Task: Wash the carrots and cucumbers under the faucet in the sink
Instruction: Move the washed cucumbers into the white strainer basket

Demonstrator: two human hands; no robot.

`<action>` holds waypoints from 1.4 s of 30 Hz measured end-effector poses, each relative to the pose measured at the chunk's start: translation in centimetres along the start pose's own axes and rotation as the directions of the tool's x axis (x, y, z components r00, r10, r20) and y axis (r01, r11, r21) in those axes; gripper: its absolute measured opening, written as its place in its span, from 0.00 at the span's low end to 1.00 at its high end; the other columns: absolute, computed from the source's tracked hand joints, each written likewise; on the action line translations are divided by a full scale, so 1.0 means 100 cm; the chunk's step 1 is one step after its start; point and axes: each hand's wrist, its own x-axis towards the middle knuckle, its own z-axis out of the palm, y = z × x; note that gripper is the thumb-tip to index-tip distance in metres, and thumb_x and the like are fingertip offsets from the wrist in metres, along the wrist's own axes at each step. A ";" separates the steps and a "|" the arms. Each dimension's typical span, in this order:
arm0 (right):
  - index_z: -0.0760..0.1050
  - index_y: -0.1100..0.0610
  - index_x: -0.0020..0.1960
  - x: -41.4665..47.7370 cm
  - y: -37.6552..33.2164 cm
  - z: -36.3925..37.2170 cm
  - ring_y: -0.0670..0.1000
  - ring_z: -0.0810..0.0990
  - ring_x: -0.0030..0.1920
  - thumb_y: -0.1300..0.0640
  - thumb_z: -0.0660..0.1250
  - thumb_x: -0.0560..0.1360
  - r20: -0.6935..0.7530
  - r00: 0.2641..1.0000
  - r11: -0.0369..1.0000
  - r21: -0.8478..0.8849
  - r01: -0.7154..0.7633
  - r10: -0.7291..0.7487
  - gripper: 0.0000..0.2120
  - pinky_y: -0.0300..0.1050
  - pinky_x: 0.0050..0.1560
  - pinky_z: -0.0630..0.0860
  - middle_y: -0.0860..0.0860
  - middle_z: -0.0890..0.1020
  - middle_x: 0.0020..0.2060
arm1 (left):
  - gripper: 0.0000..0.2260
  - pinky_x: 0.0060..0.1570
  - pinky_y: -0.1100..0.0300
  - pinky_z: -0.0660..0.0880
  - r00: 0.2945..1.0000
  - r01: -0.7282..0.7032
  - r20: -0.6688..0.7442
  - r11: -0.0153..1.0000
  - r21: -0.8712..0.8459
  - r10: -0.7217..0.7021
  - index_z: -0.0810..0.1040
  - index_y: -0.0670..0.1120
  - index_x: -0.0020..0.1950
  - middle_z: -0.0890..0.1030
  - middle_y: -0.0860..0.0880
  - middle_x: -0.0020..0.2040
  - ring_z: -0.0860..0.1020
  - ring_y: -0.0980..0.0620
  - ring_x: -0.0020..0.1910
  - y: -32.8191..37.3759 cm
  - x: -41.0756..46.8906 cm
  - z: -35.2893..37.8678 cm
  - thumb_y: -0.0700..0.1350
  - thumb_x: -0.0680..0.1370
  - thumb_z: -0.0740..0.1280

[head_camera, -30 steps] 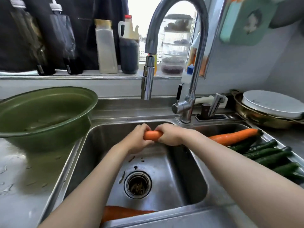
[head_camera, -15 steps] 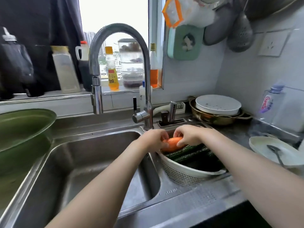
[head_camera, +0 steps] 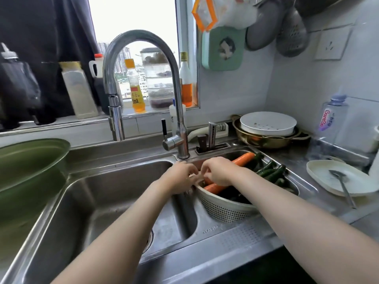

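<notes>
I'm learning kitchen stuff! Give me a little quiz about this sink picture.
1. True or false: the curved steel faucet has its spout over the left sink basin.
2. The orange carrot beneath the right hand lies in: A round green basin, B white perforated plastic colander, C flat white plate.
3. Fill in: long dark green ___ lie beside the carrots.
Key: 1 true; 2 B; 3 cucumbers.
</notes>
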 end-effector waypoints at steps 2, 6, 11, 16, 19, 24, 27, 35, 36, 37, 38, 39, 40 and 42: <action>0.83 0.48 0.57 0.004 -0.027 0.000 0.53 0.81 0.59 0.53 0.67 0.79 -0.052 0.997 0.997 0.047 0.059 -0.057 0.09 0.46 0.61 0.76 0.50 0.84 0.56 | 0.11 0.58 0.53 0.73 0.998 0.066 -0.012 0.998 0.005 -0.066 0.81 0.50 0.59 0.79 0.49 0.56 0.76 0.46 0.59 -0.019 -0.019 -0.007 0.51 0.80 0.67; 0.85 0.50 0.54 0.019 -0.094 0.024 0.50 0.83 0.52 0.55 0.69 0.78 0.089 0.978 0.979 0.096 0.182 -0.190 0.08 0.44 0.56 0.78 0.50 0.86 0.51 | 0.09 0.52 0.56 0.75 0.955 0.251 0.164 0.968 -0.001 -0.248 0.80 0.51 0.58 0.81 0.51 0.54 0.79 0.49 0.54 -0.065 -0.067 -0.019 0.51 0.79 0.68; 0.84 0.53 0.56 0.041 -0.160 0.081 0.51 0.84 0.40 0.49 0.74 0.76 0.534 0.816 0.970 0.040 0.239 -0.223 0.11 0.48 0.45 0.81 0.47 0.84 0.42 | 0.12 0.53 0.55 0.79 0.793 0.368 0.485 0.924 0.101 -0.369 0.82 0.52 0.60 0.84 0.51 0.52 0.81 0.51 0.49 -0.124 -0.118 -0.015 0.53 0.79 0.70; 0.82 0.54 0.59 0.055 -0.208 0.131 0.52 0.84 0.41 0.40 0.76 0.72 0.674 0.713 0.944 -0.071 0.321 -0.192 0.23 0.47 0.44 0.81 0.49 0.85 0.48 | 0.16 0.50 0.58 0.77 0.668 0.416 0.625 0.899 0.136 -0.404 0.82 0.51 0.64 0.84 0.47 0.55 0.78 0.51 0.47 -0.166 -0.141 0.005 0.51 0.78 0.72; 0.79 0.49 0.64 0.057 -0.223 0.159 0.54 0.82 0.51 0.30 0.77 0.63 0.691 0.704 0.911 -0.167 0.377 -0.165 0.36 0.48 0.49 0.79 0.48 0.82 0.54 | 0.17 0.57 0.57 0.78 0.589 0.465 0.715 0.882 0.081 -0.376 0.81 0.50 0.66 0.82 0.47 0.59 0.79 0.51 0.53 -0.180 -0.147 0.009 0.48 0.77 0.75; 0.82 0.56 0.49 0.053 -0.231 0.189 0.54 0.80 0.51 0.31 0.75 0.68 0.747 0.625 0.844 -0.167 0.509 -0.229 0.28 0.49 0.58 0.78 0.49 0.82 0.45 | 0.21 0.66 0.50 0.77 0.506 0.491 0.764 0.862 0.127 -0.400 0.80 0.49 0.65 0.82 0.44 0.63 0.80 0.47 0.60 -0.196 -0.145 0.015 0.50 0.74 0.78; 0.80 0.55 0.50 0.057 -0.228 0.180 0.54 0.79 0.50 0.34 0.74 0.72 0.750 0.621 0.874 -0.124 0.470 -0.228 0.24 0.48 0.55 0.76 0.49 0.81 0.49 | 0.26 0.67 0.48 0.76 0.489 0.479 0.766 0.863 0.164 -0.417 0.78 0.48 0.69 0.81 0.41 0.66 0.80 0.46 0.61 -0.195 -0.142 0.018 0.52 0.74 0.79; 0.74 0.50 0.70 0.068 -0.203 0.179 0.54 0.81 0.56 0.36 0.73 0.72 0.742 0.659 0.956 -0.092 0.278 -0.120 0.32 0.54 0.60 0.80 0.50 0.80 0.60 | 0.38 0.71 0.51 0.72 0.582 0.369 0.697 0.900 0.232 -0.419 0.64 0.56 0.81 0.70 0.51 0.77 0.73 0.46 0.70 -0.190 -0.142 0.021 0.53 0.74 0.78; 0.74 0.50 0.69 0.066 -0.205 0.181 0.54 0.81 0.55 0.34 0.75 0.68 0.731 0.669 0.930 -0.141 0.338 -0.133 0.36 0.54 0.59 0.80 0.50 0.80 0.57 | 0.37 0.70 0.51 0.72 0.597 0.375 0.680 0.898 0.232 -0.425 0.65 0.56 0.80 0.71 0.50 0.76 0.74 0.46 0.70 -0.190 -0.142 0.019 0.51 0.74 0.78; 0.75 0.51 0.68 0.065 -0.206 0.183 0.55 0.81 0.53 0.34 0.77 0.67 0.712 0.683 0.902 -0.175 0.395 -0.161 0.36 0.54 0.58 0.80 0.49 0.80 0.54 | 0.36 0.68 0.52 0.73 0.612 0.385 0.662 0.894 0.228 -0.432 0.66 0.55 0.80 0.71 0.50 0.75 0.75 0.46 0.69 -0.189 -0.142 0.018 0.49 0.74 0.78; 0.76 0.52 0.67 0.065 -0.208 0.181 0.55 0.80 0.51 0.36 0.77 0.68 0.692 0.698 0.878 -0.203 0.433 -0.184 0.33 0.53 0.58 0.80 0.50 0.80 0.52 | 0.35 0.65 0.54 0.75 0.623 0.400 0.648 0.890 0.216 -0.438 0.67 0.55 0.79 0.72 0.50 0.75 0.76 0.46 0.67 -0.189 -0.143 0.017 0.48 0.75 0.77; 0.78 0.53 0.66 0.066 -0.209 0.180 0.55 0.79 0.50 0.38 0.77 0.70 0.672 0.710 0.860 -0.219 0.460 -0.209 0.30 0.53 0.57 0.80 0.51 0.80 0.51 | 0.34 0.61 0.56 0.76 0.630 0.412 0.641 0.888 0.203 -0.439 0.68 0.56 0.79 0.72 0.49 0.74 0.77 0.45 0.64 -0.190 -0.144 0.016 0.47 0.75 0.77; 0.78 0.54 0.65 0.068 -0.209 0.176 0.56 0.79 0.50 0.40 0.76 0.71 0.663 0.718 0.854 -0.233 0.465 -0.210 0.28 0.54 0.57 0.80 0.52 0.81 0.52 | 0.35 0.57 0.56 0.76 0.630 0.422 0.643 0.887 0.187 -0.435 0.68 0.56 0.78 0.73 0.49 0.73 0.78 0.45 0.60 -0.191 -0.146 0.015 0.49 0.74 0.78; 0.79 0.53 0.65 0.069 -0.207 0.164 0.57 0.81 0.51 0.44 0.74 0.74 0.656 0.730 0.865 -0.240 0.442 -0.191 0.23 0.54 0.57 0.80 0.52 0.82 0.54 | 0.36 0.56 0.56 0.77 0.629 0.456 0.649 0.879 0.138 -0.428 0.68 0.57 0.78 0.75 0.50 0.71 0.78 0.47 0.53 -0.194 -0.149 0.012 0.52 0.73 0.79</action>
